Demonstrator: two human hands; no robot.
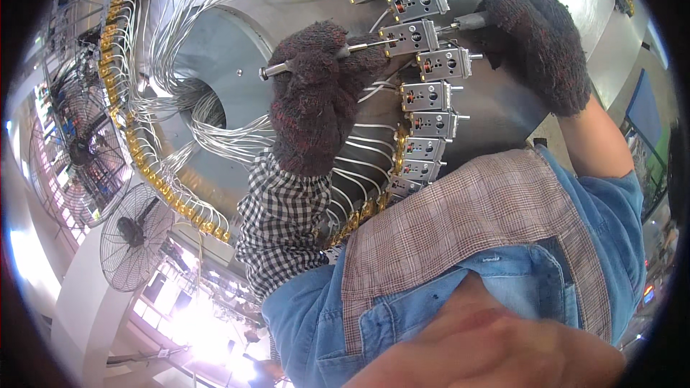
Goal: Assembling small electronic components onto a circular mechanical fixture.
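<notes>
My left hand (313, 100), in a dark knitted glove and checked sleeve cover, is closed around a slim metal screwdriver (276, 70). Its thin shaft points right, and the tip meets the face of a small silver metal box (408, 38) with holes and slots. On the box's other side, my right hand (535, 36), gloved too, pinches a short silver rod-shaped tool (471, 21). That tool's narrow end lines up with the box's outer end; whether they touch I cannot tell. Folded glove fabric hides my fingertips.
Similar metal boxes (425, 96) line the curved rim above and below. White wires (230, 133) run from them into a hole in the round metal plate (215, 36). Brass-coloured fittings (133, 162) follow the left rim. Fans (131, 232) stand at the left.
</notes>
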